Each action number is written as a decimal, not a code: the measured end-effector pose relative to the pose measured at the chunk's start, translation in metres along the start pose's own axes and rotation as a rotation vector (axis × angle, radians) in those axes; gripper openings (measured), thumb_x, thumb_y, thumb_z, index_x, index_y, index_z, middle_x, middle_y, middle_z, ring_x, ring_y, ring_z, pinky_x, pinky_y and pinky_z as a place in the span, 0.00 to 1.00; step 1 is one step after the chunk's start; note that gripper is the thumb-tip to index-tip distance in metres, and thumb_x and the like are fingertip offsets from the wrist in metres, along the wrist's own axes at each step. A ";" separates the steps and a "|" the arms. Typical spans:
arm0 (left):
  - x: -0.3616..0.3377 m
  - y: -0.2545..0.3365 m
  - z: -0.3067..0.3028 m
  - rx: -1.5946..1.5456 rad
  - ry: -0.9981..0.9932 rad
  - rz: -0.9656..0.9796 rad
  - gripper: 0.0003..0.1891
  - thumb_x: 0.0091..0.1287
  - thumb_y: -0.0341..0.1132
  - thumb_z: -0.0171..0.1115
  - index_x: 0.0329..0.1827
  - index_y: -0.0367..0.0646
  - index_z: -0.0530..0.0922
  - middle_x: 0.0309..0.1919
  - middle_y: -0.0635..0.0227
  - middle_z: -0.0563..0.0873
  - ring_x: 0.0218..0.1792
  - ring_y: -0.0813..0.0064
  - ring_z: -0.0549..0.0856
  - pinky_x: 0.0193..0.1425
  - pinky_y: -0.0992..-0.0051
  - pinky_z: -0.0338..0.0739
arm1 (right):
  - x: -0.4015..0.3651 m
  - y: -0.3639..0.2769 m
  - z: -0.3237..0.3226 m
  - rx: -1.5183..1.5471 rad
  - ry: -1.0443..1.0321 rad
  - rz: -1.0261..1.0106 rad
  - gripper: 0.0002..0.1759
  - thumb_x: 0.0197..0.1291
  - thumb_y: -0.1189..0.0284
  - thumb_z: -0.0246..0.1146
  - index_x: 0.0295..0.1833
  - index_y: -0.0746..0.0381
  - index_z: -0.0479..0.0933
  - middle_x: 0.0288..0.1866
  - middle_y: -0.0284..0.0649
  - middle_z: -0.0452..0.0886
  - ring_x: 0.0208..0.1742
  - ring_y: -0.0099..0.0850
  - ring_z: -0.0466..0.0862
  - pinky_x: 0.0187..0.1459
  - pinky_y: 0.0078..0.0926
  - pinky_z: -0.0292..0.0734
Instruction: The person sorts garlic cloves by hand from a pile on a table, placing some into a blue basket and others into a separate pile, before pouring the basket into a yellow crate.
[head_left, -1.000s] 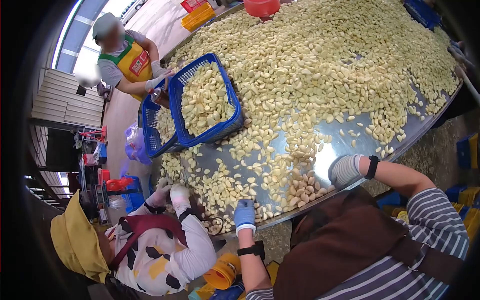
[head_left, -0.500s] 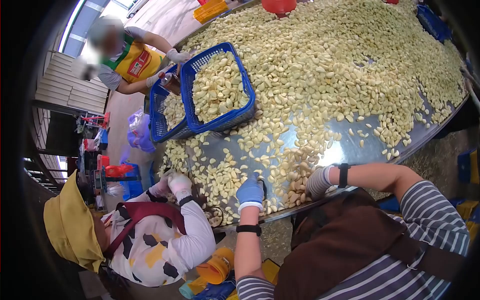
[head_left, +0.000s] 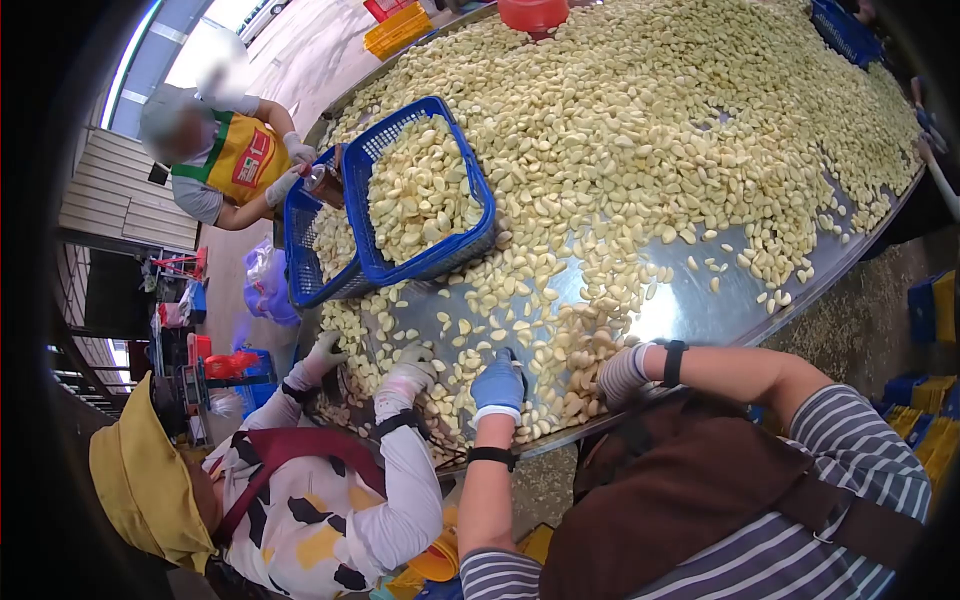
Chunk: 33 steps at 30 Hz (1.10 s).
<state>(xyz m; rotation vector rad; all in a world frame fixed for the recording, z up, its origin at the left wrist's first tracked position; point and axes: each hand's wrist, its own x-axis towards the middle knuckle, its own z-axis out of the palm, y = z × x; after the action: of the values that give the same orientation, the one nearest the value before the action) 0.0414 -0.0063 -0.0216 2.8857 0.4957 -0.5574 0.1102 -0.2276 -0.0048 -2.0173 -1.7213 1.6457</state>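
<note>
My left hand [head_left: 497, 383], in a blue glove, rests curled on the peeled garlic cloves [head_left: 560, 365] at the near edge of the metal table [head_left: 700, 300]. A small dark tip pokes out from its fingers. My right hand [head_left: 622, 375], in a grey striped glove, lies in the same heap just to the right, with its fingers hidden among the cloves. A huge pile of garlic cloves [head_left: 650, 120] covers most of the table beyond both hands.
A blue basket [head_left: 478, 215] full of cloves leans on a second blue basket [head_left: 300, 250] at the left. A person in a yellow hat [head_left: 150, 480] works cloves with white gloves [head_left: 410, 375] beside me. Another person in a yellow apron [head_left: 240, 160] stands by the baskets. A red tub [head_left: 533, 12] stands far back.
My right hand slid left along the table edge into the heap near my left hand. My left hand moved up onto the cloves. The neighbour's gloved hands spread apart.
</note>
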 end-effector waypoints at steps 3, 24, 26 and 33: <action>0.008 -0.009 0.003 -0.084 0.007 -0.047 0.14 0.64 0.44 0.58 0.45 0.44 0.79 0.33 0.51 0.86 0.37 0.52 0.86 0.44 0.59 0.78 | 0.034 0.005 -0.019 0.259 -0.178 0.193 0.15 0.60 0.64 0.55 0.41 0.61 0.84 0.32 0.39 0.85 0.33 0.39 0.85 0.36 0.41 0.79; -0.114 -0.048 -0.028 -2.428 -0.127 0.050 0.08 0.68 0.36 0.62 0.40 0.44 0.73 0.19 0.77 0.66 0.14 0.83 0.62 0.16 0.81 0.58 | 0.119 -0.069 -0.014 -0.379 0.701 -0.190 0.09 0.53 0.68 0.60 0.27 0.59 0.83 0.25 0.40 0.83 0.28 0.39 0.84 0.24 0.41 0.75; -0.111 -0.044 -0.029 -2.421 -0.139 0.073 0.08 0.67 0.37 0.63 0.42 0.44 0.74 0.20 0.76 0.68 0.16 0.81 0.65 0.17 0.81 0.61 | 0.076 -0.069 -0.043 -0.419 0.609 -0.107 0.10 0.54 0.69 0.59 0.35 0.61 0.83 0.30 0.43 0.84 0.31 0.40 0.85 0.30 0.42 0.77; -0.084 -0.011 -0.023 -2.476 -0.138 -0.136 0.16 0.67 0.39 0.61 0.54 0.41 0.76 0.39 0.63 0.80 0.34 0.67 0.80 0.33 0.73 0.79 | 0.040 -0.023 -0.072 0.628 0.924 -0.095 0.18 0.55 0.68 0.61 0.51 0.63 0.78 0.40 0.49 0.84 0.44 0.43 0.85 0.46 0.35 0.78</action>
<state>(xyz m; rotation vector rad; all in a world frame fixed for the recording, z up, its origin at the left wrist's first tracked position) -0.0280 -0.0155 0.0310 0.4452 0.5626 0.0845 0.1373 -0.1484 0.0142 -1.8417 -0.8213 0.8028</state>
